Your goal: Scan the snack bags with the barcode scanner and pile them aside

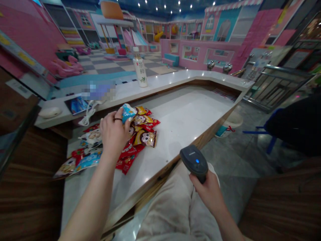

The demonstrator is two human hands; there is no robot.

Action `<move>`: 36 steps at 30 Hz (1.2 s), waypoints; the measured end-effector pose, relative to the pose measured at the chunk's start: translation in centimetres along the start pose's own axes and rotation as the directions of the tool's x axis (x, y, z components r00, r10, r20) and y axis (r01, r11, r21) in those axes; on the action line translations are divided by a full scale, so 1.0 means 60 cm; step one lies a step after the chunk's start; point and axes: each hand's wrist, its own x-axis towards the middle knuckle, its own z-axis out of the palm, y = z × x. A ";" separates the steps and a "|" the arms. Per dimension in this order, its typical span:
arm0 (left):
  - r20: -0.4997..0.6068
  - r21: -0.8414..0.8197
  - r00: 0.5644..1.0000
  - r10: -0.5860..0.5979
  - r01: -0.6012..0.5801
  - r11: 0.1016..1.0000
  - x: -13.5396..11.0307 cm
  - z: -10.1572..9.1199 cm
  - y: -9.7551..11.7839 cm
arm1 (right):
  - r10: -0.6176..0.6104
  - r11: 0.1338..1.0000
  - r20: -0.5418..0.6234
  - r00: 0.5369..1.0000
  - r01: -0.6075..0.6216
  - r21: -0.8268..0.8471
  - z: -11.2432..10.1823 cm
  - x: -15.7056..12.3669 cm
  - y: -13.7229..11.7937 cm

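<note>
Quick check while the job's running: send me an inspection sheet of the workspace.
surface: white counter with a wooden edge, lightly marked.
job's things: snack packets piled on the counter; blue packet; scanner.
clutter: bottle and white oval object on the upper ledge.
grippers: left hand grips the blue packet; right hand grips the scanner, its blue light lit.
cables: white cable on the ledge; none seen on the scanner.
surroundings: pink play area with a slide; bucket on the floor.

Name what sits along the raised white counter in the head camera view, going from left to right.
White oval object → blue printed card → white drink bottle → two chrome knobs
</note>
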 end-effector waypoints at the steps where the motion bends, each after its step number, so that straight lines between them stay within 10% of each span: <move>1: 0.049 0.047 0.999 -0.003 0.001 0.999 0.000 0.005 -0.017 | -0.001 1.000 0.006 1.000 0.001 0.001 0.000 0.000 -0.001; 6: 0.105 0.018 0.995 0.006 -0.008 1.000 -0.002 0.012 -0.048 | -0.004 1.000 0.019 1.000 0.004 0.006 -0.003 -0.002 -0.001; 12: -0.019 -0.244 0.988 0.156 -0.156 0.957 -0.095 -0.018 0.011 | -0.033 0.999 0.047 0.998 0.031 0.031 -0.002 -0.011 0.002; 19: 0.473 -0.321 0.736 0.485 -0.369 0.872 -0.283 0.033 0.029 | 0.004 1.000 0.173 0.985 -0.009 0.030 0.011 -0.057 0.059; 36: 0.475 -0.234 0.733 0.488 -0.429 0.872 -0.289 0.046 0.026 | 0.022 0.995 0.252 0.968 -0.046 0.090 0.050 -0.090 0.057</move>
